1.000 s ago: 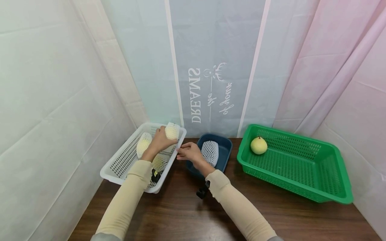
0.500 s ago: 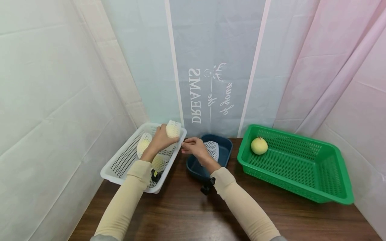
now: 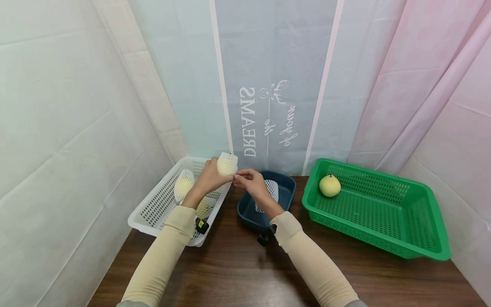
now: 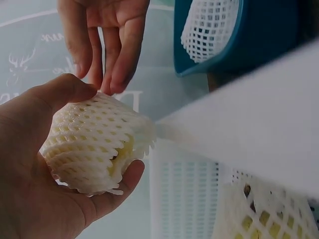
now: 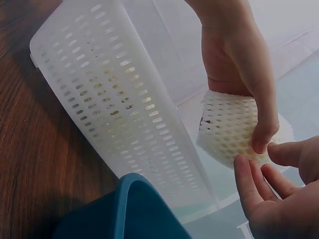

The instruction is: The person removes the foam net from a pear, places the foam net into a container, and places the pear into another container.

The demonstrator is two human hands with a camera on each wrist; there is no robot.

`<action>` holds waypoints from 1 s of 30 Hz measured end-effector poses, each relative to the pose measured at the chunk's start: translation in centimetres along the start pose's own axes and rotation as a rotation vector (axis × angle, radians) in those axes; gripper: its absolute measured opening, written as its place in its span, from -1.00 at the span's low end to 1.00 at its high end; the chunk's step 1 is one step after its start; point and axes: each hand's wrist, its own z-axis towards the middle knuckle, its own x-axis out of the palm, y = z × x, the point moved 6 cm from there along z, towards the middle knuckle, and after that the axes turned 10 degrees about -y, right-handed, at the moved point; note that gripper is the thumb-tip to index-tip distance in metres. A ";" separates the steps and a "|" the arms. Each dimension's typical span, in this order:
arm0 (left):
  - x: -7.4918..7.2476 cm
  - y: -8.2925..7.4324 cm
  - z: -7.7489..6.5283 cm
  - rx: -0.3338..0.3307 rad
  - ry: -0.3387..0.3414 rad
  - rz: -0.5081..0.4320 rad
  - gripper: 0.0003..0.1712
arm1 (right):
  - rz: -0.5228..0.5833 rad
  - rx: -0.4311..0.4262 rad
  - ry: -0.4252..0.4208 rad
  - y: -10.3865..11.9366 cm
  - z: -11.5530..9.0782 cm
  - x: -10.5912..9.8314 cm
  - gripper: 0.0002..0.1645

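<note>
My left hand [image 3: 210,178] grips a pale yellow pear [image 3: 227,164] wrapped in a white foam net, above the right rim of the white basket [image 3: 142,227]. In the left wrist view, fingers and thumb curl round the netted pear [image 4: 92,144], and part of the fruit shows at the net's open end. My right hand [image 3: 251,184] comes in from the right, its fingertips at the other end of the net. In the right wrist view, the thumb and fingers of that hand [image 5: 279,199] stand a little apart beside the left thumb.
More netted pears [image 3: 183,185] lie in the white basket. A dark blue tray [image 3: 287,192] with a loose foam net [image 3: 271,190] stands in the middle, partly under my right hand. On the right, a green basket [image 3: 368,230] holds a bare pear [image 3: 330,186].
My left hand has carried the netted pear a little right and up. The right hand has backed off rightward from the basket rim, then come up to the net.
</note>
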 end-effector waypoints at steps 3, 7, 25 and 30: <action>0.2 -0.4 0.0 0.013 0.000 -0.017 0.05 | 0.001 -0.012 -0.001 0.1 0.1 -0.2 -0.66; 0.3 -0.9 -0.1 0.036 -0.007 -0.055 0.04 | 0.002 -0.018 -0.012 0.2 0.2 -0.7 -0.65; 1.5 -2.2 -0.5 0.070 -0.011 -0.188 -0.05 | 0.007 0.026 0.011 0.5 0.3 -2.4 -0.53; 1.7 -2.7 -0.9 0.063 -0.010 -0.226 -0.02 | -0.025 0.020 0.015 0.9 0.1 -3.0 -0.53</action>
